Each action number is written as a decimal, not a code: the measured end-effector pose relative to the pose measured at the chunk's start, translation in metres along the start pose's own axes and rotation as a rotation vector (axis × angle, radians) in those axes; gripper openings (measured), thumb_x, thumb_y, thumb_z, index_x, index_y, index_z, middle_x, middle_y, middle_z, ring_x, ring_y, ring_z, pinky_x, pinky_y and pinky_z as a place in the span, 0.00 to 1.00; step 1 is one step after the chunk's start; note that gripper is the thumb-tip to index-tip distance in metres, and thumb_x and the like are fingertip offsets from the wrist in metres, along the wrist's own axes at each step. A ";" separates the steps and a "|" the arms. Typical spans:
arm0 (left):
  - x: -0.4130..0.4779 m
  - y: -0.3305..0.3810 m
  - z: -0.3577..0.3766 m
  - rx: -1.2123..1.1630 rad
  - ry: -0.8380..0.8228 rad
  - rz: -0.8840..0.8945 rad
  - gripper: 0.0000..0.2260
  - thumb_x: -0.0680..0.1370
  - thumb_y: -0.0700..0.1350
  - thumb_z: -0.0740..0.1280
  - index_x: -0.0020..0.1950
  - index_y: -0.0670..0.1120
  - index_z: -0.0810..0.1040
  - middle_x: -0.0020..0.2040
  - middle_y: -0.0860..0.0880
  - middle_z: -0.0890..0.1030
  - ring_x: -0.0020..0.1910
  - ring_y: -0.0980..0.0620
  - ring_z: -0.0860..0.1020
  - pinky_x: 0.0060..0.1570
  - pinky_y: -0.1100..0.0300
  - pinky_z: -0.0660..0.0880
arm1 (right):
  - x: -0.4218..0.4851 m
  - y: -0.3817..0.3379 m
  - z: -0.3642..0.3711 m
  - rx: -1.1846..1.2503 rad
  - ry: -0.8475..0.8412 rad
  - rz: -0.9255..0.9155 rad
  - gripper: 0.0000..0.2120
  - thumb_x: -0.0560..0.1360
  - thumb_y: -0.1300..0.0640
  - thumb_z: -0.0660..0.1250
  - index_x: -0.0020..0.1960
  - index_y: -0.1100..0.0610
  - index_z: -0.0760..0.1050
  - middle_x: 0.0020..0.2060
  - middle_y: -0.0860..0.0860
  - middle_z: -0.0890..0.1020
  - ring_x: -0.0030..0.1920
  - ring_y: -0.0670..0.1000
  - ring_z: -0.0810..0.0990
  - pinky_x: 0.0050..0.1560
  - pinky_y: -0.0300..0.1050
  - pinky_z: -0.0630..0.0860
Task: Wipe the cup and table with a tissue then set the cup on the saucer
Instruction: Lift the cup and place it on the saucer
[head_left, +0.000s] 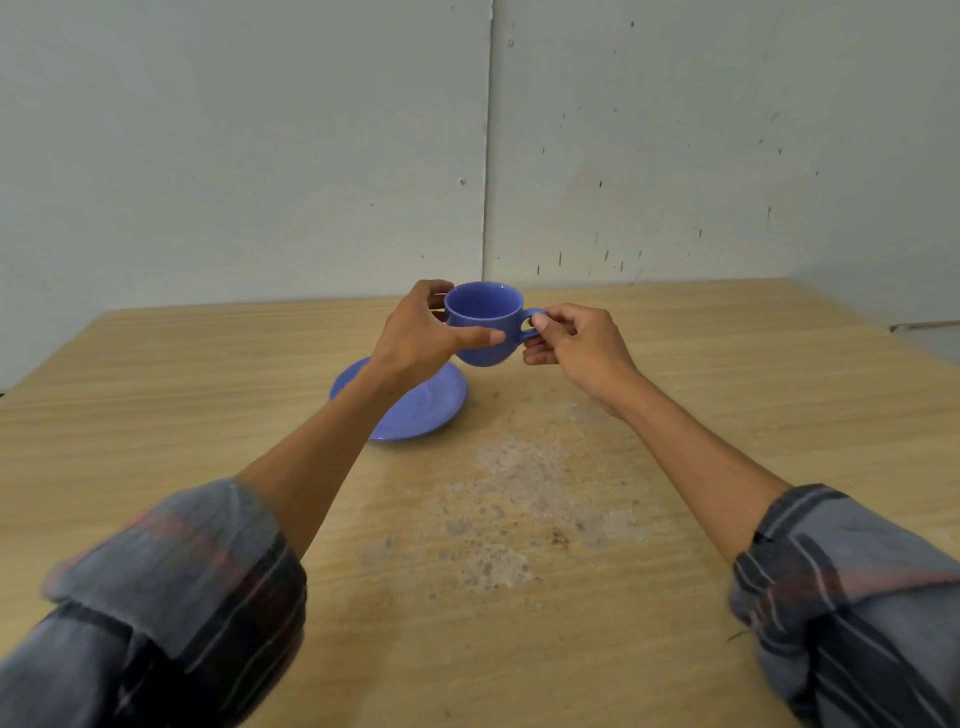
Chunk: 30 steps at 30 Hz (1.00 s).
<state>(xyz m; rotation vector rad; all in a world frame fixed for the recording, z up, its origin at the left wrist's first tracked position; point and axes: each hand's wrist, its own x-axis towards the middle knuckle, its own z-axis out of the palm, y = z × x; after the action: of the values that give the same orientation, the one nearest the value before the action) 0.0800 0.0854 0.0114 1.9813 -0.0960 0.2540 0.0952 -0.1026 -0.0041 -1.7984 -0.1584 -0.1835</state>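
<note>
The left hand (415, 332) wraps the body of the blue cup (483, 322), thumb across the front and fingers curled behind. The right hand (571, 338) pinches its handle between thumb and fingers. The cup hangs upright in the air toward the far edge of the bench (779, 374), just right of the blue saucer (415, 410) and above its rim. No tissue shows. To set it down well, I would shift it left, centre it over the saucer's well and lower it level. The wood-grain bench bears a pale, speckled patch (519, 499) in the middle; grey, pitted wall panels (675, 130) stand behind.
</note>
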 end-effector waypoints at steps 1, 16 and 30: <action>-0.003 -0.001 -0.007 -0.001 0.010 -0.002 0.37 0.63 0.52 0.80 0.68 0.47 0.68 0.60 0.52 0.76 0.56 0.52 0.76 0.46 0.65 0.74 | 0.000 -0.003 0.006 0.004 -0.016 -0.003 0.09 0.79 0.60 0.62 0.53 0.62 0.78 0.37 0.55 0.83 0.35 0.53 0.84 0.44 0.43 0.83; -0.035 -0.053 -0.069 0.053 0.111 -0.109 0.38 0.60 0.54 0.81 0.66 0.47 0.70 0.60 0.52 0.77 0.58 0.52 0.77 0.55 0.55 0.77 | -0.006 -0.004 0.081 -0.130 -0.238 -0.002 0.08 0.78 0.60 0.62 0.51 0.60 0.79 0.40 0.58 0.82 0.36 0.51 0.80 0.35 0.39 0.79; -0.037 -0.056 -0.061 0.100 0.110 -0.108 0.36 0.61 0.52 0.81 0.65 0.47 0.70 0.57 0.54 0.76 0.53 0.54 0.76 0.40 0.69 0.70 | -0.002 0.009 0.076 -0.426 -0.208 -0.093 0.10 0.78 0.57 0.63 0.53 0.60 0.81 0.47 0.54 0.83 0.45 0.50 0.76 0.45 0.40 0.67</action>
<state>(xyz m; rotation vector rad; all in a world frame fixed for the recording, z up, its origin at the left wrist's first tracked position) 0.0461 0.1628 -0.0230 2.0597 0.0958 0.3019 0.0983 -0.0306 -0.0307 -2.2355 -0.3734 -0.0994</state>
